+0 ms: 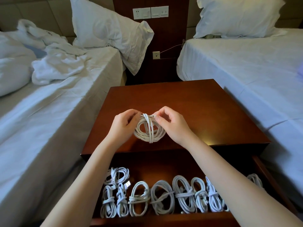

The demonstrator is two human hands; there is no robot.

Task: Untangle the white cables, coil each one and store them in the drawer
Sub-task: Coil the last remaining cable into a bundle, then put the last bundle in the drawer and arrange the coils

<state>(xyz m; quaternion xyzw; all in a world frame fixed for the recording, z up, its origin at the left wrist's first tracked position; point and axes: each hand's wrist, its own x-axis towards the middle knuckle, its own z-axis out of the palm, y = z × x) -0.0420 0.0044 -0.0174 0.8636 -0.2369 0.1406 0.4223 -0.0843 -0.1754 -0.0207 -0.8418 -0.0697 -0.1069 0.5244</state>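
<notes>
Cable [148,129], white and wound into a nearly round ring, sits over the middle of the nightstand [205,105] top, between both hands. The ring is tilted toward the camera with its far edge raised. Whether the near edge touches the wood I cannot tell. One strand crosses the loops from far edge to near edge.

The left hand [124,126] curls its fingers round the ring's left side. The right hand [173,126] pinches the strands at the far edge between thumb and forefinger.

Below the nightstand's front edge the drawer [164,221] stands pulled out. A row of coiled cables [162,197] lies along its front wall — each an oval with its long axis running front to back, bound across the middle. Another coil [117,175] lies behind the row's left end.

A rumpled bed [65,104] stands left of the nightstand, a smooth bed [246,71] to its right.
</notes>
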